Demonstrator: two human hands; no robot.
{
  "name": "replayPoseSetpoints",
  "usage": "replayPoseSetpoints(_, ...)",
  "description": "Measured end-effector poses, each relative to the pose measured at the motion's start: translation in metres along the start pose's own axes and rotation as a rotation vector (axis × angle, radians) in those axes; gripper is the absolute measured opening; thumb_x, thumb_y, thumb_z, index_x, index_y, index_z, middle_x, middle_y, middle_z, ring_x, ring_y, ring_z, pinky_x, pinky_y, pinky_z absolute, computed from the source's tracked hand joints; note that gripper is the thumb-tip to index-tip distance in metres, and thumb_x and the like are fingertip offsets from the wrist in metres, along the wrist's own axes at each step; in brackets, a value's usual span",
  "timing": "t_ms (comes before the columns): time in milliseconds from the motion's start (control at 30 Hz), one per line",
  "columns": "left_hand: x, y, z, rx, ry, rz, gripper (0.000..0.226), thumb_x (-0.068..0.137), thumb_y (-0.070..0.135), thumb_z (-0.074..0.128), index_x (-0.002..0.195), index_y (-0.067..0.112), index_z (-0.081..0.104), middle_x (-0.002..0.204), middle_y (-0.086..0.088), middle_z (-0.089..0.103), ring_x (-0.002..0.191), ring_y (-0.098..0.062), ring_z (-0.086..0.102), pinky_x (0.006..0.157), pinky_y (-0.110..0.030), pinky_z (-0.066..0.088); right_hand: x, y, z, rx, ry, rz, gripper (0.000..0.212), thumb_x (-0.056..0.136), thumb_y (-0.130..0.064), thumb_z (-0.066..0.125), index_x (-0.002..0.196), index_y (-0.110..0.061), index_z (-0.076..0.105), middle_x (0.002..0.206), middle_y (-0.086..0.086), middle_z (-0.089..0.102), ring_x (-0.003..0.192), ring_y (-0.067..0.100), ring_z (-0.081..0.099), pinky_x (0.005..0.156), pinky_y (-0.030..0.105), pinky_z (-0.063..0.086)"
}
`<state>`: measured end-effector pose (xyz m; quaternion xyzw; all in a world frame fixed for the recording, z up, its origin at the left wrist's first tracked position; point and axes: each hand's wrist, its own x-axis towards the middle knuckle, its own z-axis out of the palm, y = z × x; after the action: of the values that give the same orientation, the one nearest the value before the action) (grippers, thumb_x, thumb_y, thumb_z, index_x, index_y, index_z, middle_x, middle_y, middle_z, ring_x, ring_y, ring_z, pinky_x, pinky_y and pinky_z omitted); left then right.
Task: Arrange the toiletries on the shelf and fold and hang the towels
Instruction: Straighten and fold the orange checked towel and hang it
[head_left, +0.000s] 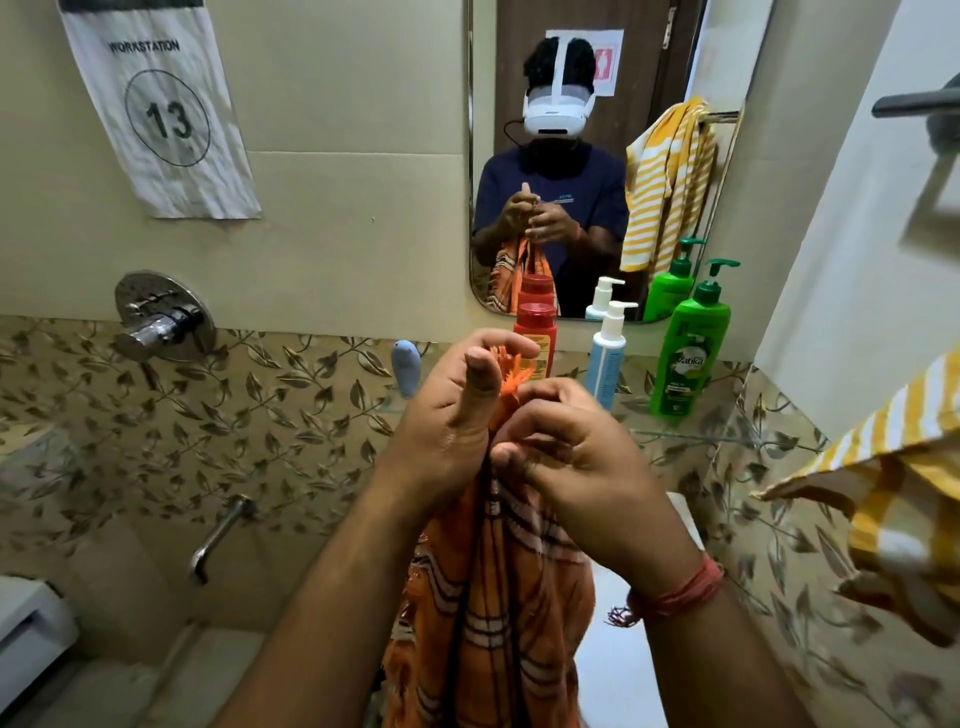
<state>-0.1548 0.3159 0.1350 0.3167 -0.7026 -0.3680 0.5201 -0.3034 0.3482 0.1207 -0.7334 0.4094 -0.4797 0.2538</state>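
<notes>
An orange towel (493, 597) with dark and white stripes hangs down in front of me, held up by its fringed top edge. My left hand (452, 415) pinches the fringe between thumb and fingers. My right hand (566, 457) grips the same gathered edge just below and to the right. Behind my hands, on a glass shelf (727, 439), stand a red bottle (536, 338), a white-and-blue pump bottle (608, 358) and a green pump bottle (688, 348). A yellow-and-white striped towel (893, 488) hangs at the right.
A mirror (597, 156) above the shelf reflects me and the towels. A small blue object (405, 366) sits on the wall left of the shelf. A shower mixer (163, 317) and a spout (218, 535) are on the left wall. A door handle (919, 104) projects at upper right.
</notes>
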Motion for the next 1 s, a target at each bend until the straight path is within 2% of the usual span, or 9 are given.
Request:
replayPoseSetpoints(100, -0.001, 0.002, -0.002, -0.004, -0.028, -0.004, 0.059, 0.08, 0.061, 0.032, 0.115, 0.023, 0.061, 0.094, 0.016, 0.068, 0.085, -0.004, 0.068, 0.07, -0.021, 0.054, 0.002, 0.003, 0.002, 0.026, 0.007, 0.05, 0.009, 0.087, -0.017, 0.073, 0.081, -0.024, 0.069, 0.091, -0.01, 0.062, 0.089, 0.01, 0.062, 0.077, 0.027, 0.053)
replayPoseSetpoints(167, -0.003, -0.002, -0.009, 0.009, -0.066, -0.045, 0.056, 0.079, 0.063, 0.048, 0.116, 0.024, 0.061, 0.099, 0.02, 0.069, 0.091, -0.001, 0.068, 0.075, -0.02, 0.055, -0.001, 0.005, -0.001, 0.005, 0.062, 0.055, 0.01, 0.085, -0.02, 0.073, 0.079, -0.024, 0.067, 0.084, -0.01, 0.06, 0.082, 0.01, 0.06, 0.073, 0.026, 0.051)
replayPoseSetpoints(267, -0.005, -0.008, -0.024, 0.025, -0.171, -0.214, 0.036, 0.085, 0.04, 0.07, 0.115, 0.021, 0.065, 0.102, 0.004, 0.074, 0.099, -0.012, 0.071, 0.082, -0.031, 0.058, -0.004, 0.003, -0.005, -0.045, 0.088, 0.051, 0.01, 0.086, -0.015, 0.073, 0.08, -0.021, 0.069, 0.081, -0.009, 0.06, 0.082, 0.009, 0.06, 0.071, 0.021, 0.049)
replayPoseSetpoints(433, -0.009, -0.01, -0.031, -0.016, -0.141, -0.26, 0.007, 0.093, 0.017, 0.066, 0.095, 0.011, 0.068, 0.084, 0.004, 0.073, 0.084, -0.01, 0.07, 0.075, -0.026, 0.053, -0.008, 0.001, -0.006, -0.121, 0.076, 0.028, 0.008, 0.087, -0.017, 0.073, 0.081, -0.022, 0.068, 0.087, -0.009, 0.061, 0.087, 0.008, 0.06, 0.074, 0.023, 0.051)
replayPoseSetpoints(500, -0.009, -0.011, -0.028, -0.053, -0.063, -0.257, 0.008, 0.094, 0.016, 0.064, 0.095, 0.009, 0.069, 0.087, -0.001, 0.074, 0.086, -0.013, 0.071, 0.076, -0.025, 0.054, -0.009, 0.003, -0.004, -0.162, 0.095, 0.012, 0.007, 0.086, -0.021, 0.074, 0.081, -0.023, 0.069, 0.097, -0.012, 0.055, 0.097, 0.005, 0.057, 0.08, 0.019, 0.049)
replayPoseSetpoints(600, -0.012, -0.012, -0.019, -0.061, 0.007, -0.267, 0.013, 0.096, 0.017, 0.062, 0.1, 0.009, 0.071, 0.098, -0.007, 0.076, 0.096, -0.019, 0.072, 0.086, -0.036, 0.057, -0.01, 0.001, -0.005, -0.203, 0.182, -0.101, 0.008, 0.086, -0.028, 0.072, 0.082, -0.021, 0.069, 0.107, -0.011, 0.05, 0.109, 0.012, 0.053, 0.089, 0.022, 0.046)
replayPoseSetpoints(733, -0.015, -0.011, -0.008, -0.01, 0.01, -0.255, 0.013, 0.097, 0.022, 0.062, 0.102, 0.017, 0.073, 0.1, -0.001, 0.076, 0.099, -0.016, 0.072, 0.094, -0.045, 0.056, -0.011, -0.009, -0.003, -0.037, 0.196, -0.256, 0.004, 0.091, -0.018, 0.064, 0.087, -0.016, 0.065, 0.087, -0.008, 0.061, 0.082, 0.011, 0.061, 0.07, 0.02, 0.048)
replayPoseSetpoints(900, -0.019, -0.014, 0.002, -0.061, -0.056, -0.236, 0.018, 0.094, 0.025, 0.061, 0.104, 0.014, 0.073, 0.102, -0.007, 0.075, 0.101, -0.022, 0.071, 0.092, -0.047, 0.058, -0.007, -0.001, 0.007, -0.141, 0.363, -0.168, 0.012, 0.087, -0.006, 0.072, 0.089, -0.015, 0.064, 0.083, -0.005, 0.063, 0.079, 0.009, 0.063, 0.066, 0.029, 0.055)
replayPoseSetpoints(1000, -0.022, -0.016, 0.002, -0.123, -0.06, -0.233, 0.021, 0.093, 0.022, 0.061, 0.106, 0.011, 0.073, 0.106, -0.007, 0.076, 0.105, -0.021, 0.071, 0.095, -0.042, 0.056, -0.008, 0.004, 0.011, -0.183, 0.476, -0.125, 0.029, 0.083, -0.008, 0.076, 0.09, -0.024, 0.053, 0.078, -0.01, 0.057, 0.07, 0.006, 0.058, 0.059, 0.018, 0.05)
